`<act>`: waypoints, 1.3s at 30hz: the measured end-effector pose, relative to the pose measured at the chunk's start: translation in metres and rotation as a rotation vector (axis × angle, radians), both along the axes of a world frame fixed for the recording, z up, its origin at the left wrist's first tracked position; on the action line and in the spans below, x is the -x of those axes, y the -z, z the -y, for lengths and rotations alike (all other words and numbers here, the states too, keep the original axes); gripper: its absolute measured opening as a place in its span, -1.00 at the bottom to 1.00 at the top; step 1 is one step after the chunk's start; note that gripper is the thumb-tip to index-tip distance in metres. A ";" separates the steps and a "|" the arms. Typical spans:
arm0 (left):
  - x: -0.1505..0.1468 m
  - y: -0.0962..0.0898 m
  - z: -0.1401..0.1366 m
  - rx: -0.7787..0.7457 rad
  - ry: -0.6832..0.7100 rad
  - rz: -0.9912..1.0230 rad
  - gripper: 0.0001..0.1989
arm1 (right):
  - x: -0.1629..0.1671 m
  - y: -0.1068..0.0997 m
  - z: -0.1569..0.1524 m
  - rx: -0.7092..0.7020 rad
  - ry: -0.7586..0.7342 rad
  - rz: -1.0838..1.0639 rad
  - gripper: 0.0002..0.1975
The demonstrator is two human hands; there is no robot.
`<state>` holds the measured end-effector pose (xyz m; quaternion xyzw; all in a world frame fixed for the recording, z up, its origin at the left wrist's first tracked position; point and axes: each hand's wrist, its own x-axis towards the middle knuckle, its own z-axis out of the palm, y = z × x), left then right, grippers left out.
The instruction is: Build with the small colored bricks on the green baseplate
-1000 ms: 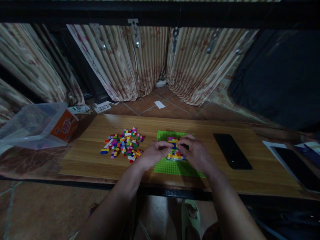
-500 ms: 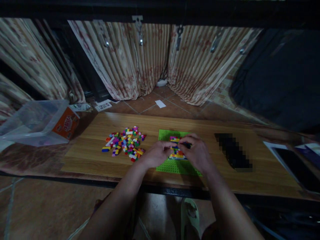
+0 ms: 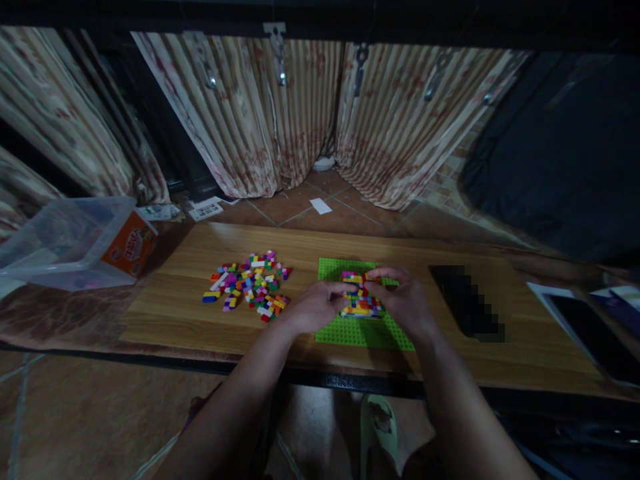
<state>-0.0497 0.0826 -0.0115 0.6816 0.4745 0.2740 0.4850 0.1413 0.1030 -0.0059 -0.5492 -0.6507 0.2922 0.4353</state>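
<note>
The left hand (image 3: 316,308) and right hand (image 3: 407,303), fingers partly curled, flank the brick build (image 3: 363,309) on the green baseplate (image 3: 350,336). I cannot tell what they grip.

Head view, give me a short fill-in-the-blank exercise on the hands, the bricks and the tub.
1. The left hand and right hand are both over a ____ baseplate.
2. The loose bricks lie to the ____ of the baseplate.
3. The tub is see-through, with a label that is mainly ____.

Missing words: green; left; orange.
</note>
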 end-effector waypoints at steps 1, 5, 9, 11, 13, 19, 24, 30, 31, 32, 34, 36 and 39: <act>0.000 0.001 0.000 -0.001 -0.001 0.011 -0.60 | -0.001 -0.001 0.000 -0.011 -0.016 0.002 -0.83; 0.001 0.000 0.000 -0.002 0.001 0.025 -0.60 | -0.003 -0.002 0.003 -0.037 -0.095 0.065 -0.88; 0.002 -0.004 0.001 0.016 -0.011 0.003 -0.60 | -0.001 -0.002 0.007 -0.035 -0.114 0.201 -0.93; 0.002 -0.006 0.001 0.016 -0.013 0.000 -0.61 | 0.002 -0.003 0.009 -0.046 -0.103 0.265 -0.94; 0.001 -0.006 0.001 0.012 -0.014 0.011 -0.61 | 0.003 -0.004 0.010 -0.064 -0.085 0.305 -0.95; 0.001 -0.002 0.001 0.005 -0.009 0.065 -0.62 | 0.004 -0.004 0.008 -0.100 -0.063 0.297 -0.94; 0.002 0.005 0.000 -0.001 -0.015 0.063 -0.60 | 0.005 0.001 0.005 -0.038 0.003 0.168 -0.92; 0.002 0.005 0.000 -0.019 -0.026 0.031 -0.59 | 0.010 0.007 0.003 0.059 0.075 0.020 -0.91; 0.002 0.004 0.000 -0.020 -0.028 0.031 -0.59 | 0.010 0.007 0.002 0.073 0.081 -0.004 -0.91; 0.002 0.003 0.000 -0.021 -0.028 0.031 -0.60 | 0.010 0.007 0.002 0.087 0.084 -0.030 -0.91; 0.002 0.001 0.001 -0.025 -0.025 0.023 -0.60 | 0.011 0.006 0.001 0.118 0.086 -0.084 -0.90; 0.001 0.000 0.001 -0.024 -0.019 0.004 -0.61 | 0.011 0.006 0.001 0.144 0.085 -0.126 -0.90; 0.001 -0.002 0.001 -0.011 0.002 -0.027 -0.62 | 0.011 0.006 0.001 0.166 0.084 -0.169 -0.89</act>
